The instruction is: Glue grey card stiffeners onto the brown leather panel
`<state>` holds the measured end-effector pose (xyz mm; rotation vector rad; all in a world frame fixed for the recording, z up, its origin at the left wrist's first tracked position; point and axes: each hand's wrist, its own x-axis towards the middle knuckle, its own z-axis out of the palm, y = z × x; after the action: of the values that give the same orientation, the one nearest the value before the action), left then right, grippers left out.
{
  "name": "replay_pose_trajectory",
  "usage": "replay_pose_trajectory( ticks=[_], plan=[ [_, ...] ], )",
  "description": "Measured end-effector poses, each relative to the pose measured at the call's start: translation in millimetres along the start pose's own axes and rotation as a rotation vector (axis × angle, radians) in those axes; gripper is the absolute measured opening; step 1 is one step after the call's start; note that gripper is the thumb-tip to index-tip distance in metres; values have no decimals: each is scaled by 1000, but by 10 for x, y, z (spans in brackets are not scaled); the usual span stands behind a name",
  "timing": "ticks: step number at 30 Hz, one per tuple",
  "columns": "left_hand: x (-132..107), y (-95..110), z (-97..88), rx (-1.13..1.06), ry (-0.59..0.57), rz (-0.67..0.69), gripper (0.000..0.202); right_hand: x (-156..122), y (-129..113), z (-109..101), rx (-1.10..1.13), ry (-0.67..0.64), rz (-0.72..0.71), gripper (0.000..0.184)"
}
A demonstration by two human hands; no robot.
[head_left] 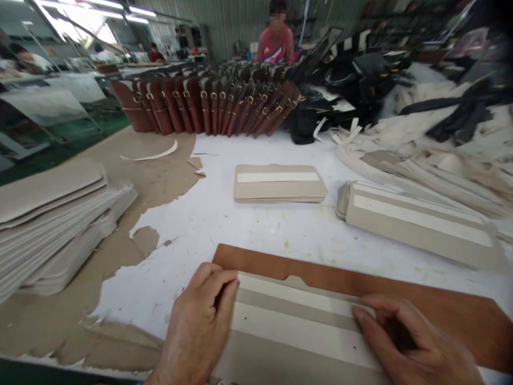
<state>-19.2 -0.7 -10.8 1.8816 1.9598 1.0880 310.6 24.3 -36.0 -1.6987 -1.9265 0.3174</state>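
A grey-beige flat panel [296, 318] with white strips across it lies at the front of the table, partly over a brown leather piece [320, 272]. My left hand [200, 321] pinches the panel's upper left corner between thumb and fingers. At the upper right edge, my right hand [404, 334] grips the same panel with thumb and forefinger. The brown piece shows beyond the panel's far edge and stretches out to the right. The panel's near edge runs out of view.
Stacks of similar panels stand at left [60, 224], middle [280, 187] and right [417, 219]. Behind are a row of brown buckled leather pieces [208, 107], black items [356, 75] and pale scraps [441, 155]. A person [276, 43] is across the table, whose paper covering [192, 240] is torn.
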Motion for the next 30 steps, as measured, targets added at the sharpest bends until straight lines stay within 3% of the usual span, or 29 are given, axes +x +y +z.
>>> replay_pose_trajectory(
  ticks=[10, 19, 22, 30],
  plan=[
    [50, 8, -18, 55, 38, 42, 21, -26, -341, 2, 53, 50, 128, 26],
    [28, -27, -55, 114, -22, 31, 25, 14, -230, 35, 4, 68, -5, 27],
    [24, -47, -63, 140, -51, 44, 22, 14, -255, 19, -39, 71, 30, 28],
    [65, 20, -63, 131, 19, 54, 21, 0, -276, -20, 10, -1, -19, 36]
  ],
)
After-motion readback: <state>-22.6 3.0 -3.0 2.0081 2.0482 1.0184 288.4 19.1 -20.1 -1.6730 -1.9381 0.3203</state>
